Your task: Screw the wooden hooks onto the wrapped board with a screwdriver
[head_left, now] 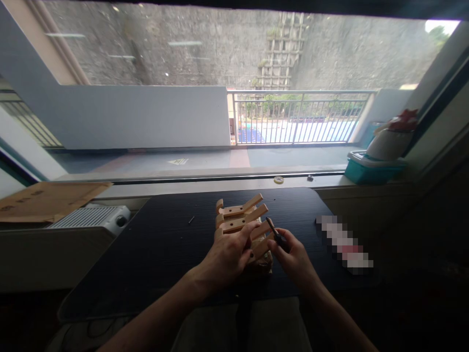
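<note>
A light wooden assembly (240, 217) of several parallel slats lies on a dark table (164, 244). My left hand (229, 254) rests on its near part, fingers curled down over the slats, pressing it to the table. My right hand (293, 256) is closed round the handle of a small dark screwdriver (275, 232), whose tip points up and left toward the end of a slat. A small screw (191, 220) lies loose on the table to the left of the wood.
A blurred white and pink object (344, 243) lies at the table's right. On the window sill stand a teal box (372, 170), a yellow round item (278, 179), cardboard (44, 200) and a white radiator (91, 217) at left.
</note>
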### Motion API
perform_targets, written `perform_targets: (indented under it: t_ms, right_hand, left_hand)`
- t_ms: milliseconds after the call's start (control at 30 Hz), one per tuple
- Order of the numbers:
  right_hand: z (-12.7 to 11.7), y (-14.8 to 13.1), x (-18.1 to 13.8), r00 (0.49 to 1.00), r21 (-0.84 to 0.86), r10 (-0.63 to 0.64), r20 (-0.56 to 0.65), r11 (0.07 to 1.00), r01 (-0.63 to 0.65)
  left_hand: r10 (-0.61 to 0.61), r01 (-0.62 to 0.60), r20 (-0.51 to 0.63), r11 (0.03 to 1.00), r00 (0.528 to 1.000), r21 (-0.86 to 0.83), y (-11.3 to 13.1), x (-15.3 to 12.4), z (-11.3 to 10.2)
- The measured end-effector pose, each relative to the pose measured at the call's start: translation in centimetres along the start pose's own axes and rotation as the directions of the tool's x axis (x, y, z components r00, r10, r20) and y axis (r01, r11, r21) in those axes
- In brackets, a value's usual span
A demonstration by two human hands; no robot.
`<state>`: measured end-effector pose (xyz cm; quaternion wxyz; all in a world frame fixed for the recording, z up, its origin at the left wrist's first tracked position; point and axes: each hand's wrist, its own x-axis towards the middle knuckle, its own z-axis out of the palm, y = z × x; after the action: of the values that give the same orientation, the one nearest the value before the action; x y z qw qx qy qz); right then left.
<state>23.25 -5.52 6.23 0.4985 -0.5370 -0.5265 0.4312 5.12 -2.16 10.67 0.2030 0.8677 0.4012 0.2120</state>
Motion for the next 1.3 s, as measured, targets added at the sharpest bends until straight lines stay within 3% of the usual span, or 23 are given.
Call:
perform_targets:
  t_ms: [367, 600, 767, 967, 1300]
  right_hand:
    - [0.7, -0.7, -0.3, 0.999, -0.035, 0.009, -0.038, 0.999, -0.010]
    - [-0.3, -0.3, -0.6, 0.997, -0.258, -0.034, -0.070, 0.966, 0.015]
    - [-0.6, 0.4, -0.1, 0.998, -0.313, -0.066, -0.020, 0.948, 0.056]
    - [-1.2, 0.4, 0.2, 0.997, -0.363, -0.072, -0.024, 0.930, 0.059]
    - [-1.0, -0.2, 0.3, 0.995, -0.429, -0.097, 0.023, 0.898, 0.097]
  left_hand:
    - [0.039, -0.039, 0.024, 0.999, 0.999, -0.011, -0.3, -0.3, 0.1]
    - [0.035, -0.034, 0.009, 0.996, 0.999, -0.076, -0.3, 0.3, 0.1]
    - [0.002, -0.004, -0.013, 0.982, 1.000, -0.187, 0.0, 0.7, -1.4]
    - [-0.069, 0.065, -0.013, 0.978, 0.998, -0.198, -0.2, 0.6, -3.1]
    - [-0.023, 0.031, 0.050, 0.983, 0.999, -0.179, -0.5, 0.9, -1.3]
